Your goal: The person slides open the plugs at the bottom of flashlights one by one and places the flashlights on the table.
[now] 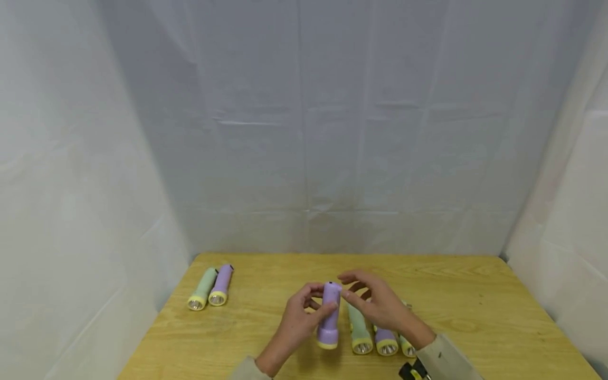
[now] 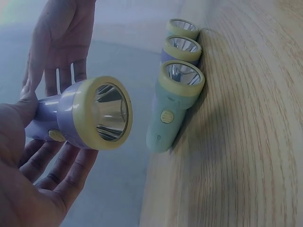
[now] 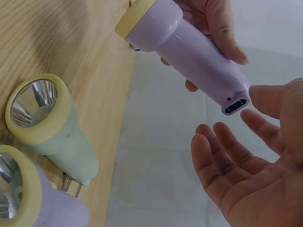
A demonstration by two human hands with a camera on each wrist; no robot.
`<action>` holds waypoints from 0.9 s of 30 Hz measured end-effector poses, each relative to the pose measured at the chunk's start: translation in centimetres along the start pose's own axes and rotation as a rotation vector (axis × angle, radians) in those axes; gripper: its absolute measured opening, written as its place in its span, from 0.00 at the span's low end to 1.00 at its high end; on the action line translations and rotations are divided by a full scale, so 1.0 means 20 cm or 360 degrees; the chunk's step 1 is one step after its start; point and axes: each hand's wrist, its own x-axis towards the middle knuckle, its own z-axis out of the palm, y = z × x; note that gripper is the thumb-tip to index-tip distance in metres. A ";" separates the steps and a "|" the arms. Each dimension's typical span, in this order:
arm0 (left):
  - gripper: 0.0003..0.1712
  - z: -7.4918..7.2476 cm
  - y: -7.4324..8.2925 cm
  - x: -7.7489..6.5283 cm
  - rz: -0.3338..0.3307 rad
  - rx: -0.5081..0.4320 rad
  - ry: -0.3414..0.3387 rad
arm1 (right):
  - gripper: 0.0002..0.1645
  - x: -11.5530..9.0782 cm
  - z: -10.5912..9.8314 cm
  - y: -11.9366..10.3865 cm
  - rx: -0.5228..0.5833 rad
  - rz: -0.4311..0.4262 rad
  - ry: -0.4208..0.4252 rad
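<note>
My left hand grips a purple flashlight with a yellow rim, lifted above the table. In the left wrist view its lens and yellow button show, and the fingers lie under the barrel. My right hand is beside the tail end, fingers spread and loosely bent. In the right wrist view the thumb tip is at the tail's edge; whether it touches, I cannot tell. A dark slot shows in that tail.
Below my right hand lie a green flashlight, a purple one and another green one, partly hidden. Metal prongs show near one tail. Another green flashlight and purple flashlight lie at the table's far left.
</note>
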 end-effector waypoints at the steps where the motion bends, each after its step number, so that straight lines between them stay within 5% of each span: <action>1: 0.21 0.00 0.00 0.00 0.0003 -0.0001 -0.0009 | 0.21 0.00 0.00 0.00 -0.0002 -0.0006 -0.0013; 27: 0.22 0.00 0.00 0.00 0.0026 -0.0048 -0.0250 | 0.22 -0.01 0.03 0.04 0.0049 -0.0069 -0.0153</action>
